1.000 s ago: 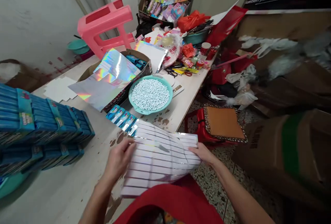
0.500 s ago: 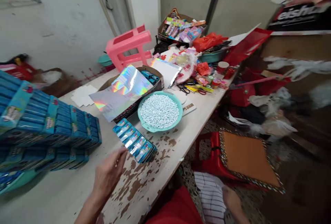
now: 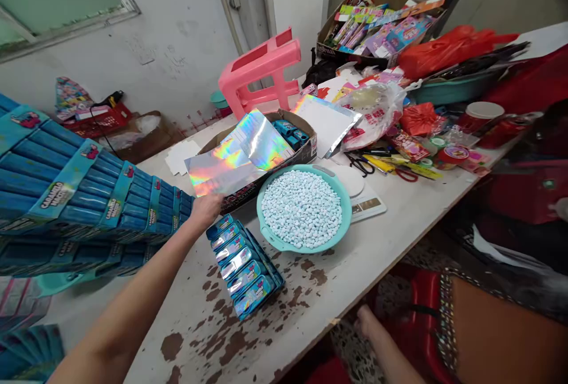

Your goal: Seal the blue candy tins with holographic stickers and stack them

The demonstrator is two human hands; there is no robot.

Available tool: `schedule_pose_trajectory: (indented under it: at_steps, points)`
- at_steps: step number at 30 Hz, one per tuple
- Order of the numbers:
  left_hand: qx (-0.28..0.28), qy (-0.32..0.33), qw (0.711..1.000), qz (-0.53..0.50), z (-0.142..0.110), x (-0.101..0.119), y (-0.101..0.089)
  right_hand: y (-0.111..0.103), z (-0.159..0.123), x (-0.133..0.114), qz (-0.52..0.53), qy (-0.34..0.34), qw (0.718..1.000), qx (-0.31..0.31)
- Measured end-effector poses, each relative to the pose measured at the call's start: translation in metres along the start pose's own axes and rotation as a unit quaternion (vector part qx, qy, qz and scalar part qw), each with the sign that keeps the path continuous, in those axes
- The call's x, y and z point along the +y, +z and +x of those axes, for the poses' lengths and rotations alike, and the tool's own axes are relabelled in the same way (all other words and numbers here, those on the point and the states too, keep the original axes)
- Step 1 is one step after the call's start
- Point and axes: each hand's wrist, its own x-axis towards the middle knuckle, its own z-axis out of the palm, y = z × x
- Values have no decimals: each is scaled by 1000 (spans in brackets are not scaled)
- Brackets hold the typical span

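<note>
My left hand (image 3: 207, 209) reaches forward to the near-left corner of an open cardboard box (image 3: 242, 197). Its fingers are closed at the near edge of a shiny holographic sheet (image 3: 222, 165) lying over that box; the fingertips are partly hidden. Just below this hand stands a row of small blue packs (image 3: 239, 265) in a display strip. To its right a turquoise basin (image 3: 266, 236) holds many pale blue candy-like pieces (image 3: 302, 209). Low beside the table's front edge is my right hand (image 3: 369, 320), blurred, its fingers not clear.
Tall stacks of blue packs (image 3: 102, 189) fill the left side. A pink stool (image 3: 261, 64) lies tipped at the back. Scissors (image 3: 360, 164), a white scale (image 3: 370, 203), bags and a box of colourful packets (image 3: 381, 29) crowd the far right. A red stool (image 3: 421, 301) stands beside the table.
My left hand has moved forward from beside the blue packs to the holographic sheet, which has shifted slightly. My right hand has left the striped cloth, now out of view. The view has turned left.
</note>
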Motion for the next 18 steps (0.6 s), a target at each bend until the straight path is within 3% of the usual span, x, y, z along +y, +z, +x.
schedule_pose_trajectory:
  at_steps: [4, 7, 10, 14, 16, 18]
  points:
    - [47, -59, 997, 4, -5, -5, 2, 2, -54, 11, -13, 104, 994, 11]
    - [59, -89, 994, -26, -2, -8, -4, 7, -87, 0, -22, 113, 993, -35]
    - [41, -65, 995, -68, 1, -13, -9, 19, -109, -31, -30, 66, 994, -83]
    - [-5, 6, 992, -127, 2, -23, -9, 36, -125, -91, -41, -34, 986, -159]
    - [6, -6, 990, -142, 2, -27, -7, 41, -130, -120, -48, -81, 980, -177]
    - [41, -66, 986, -148, 1, -29, -6, 45, -133, -145, -52, -124, 976, -170]
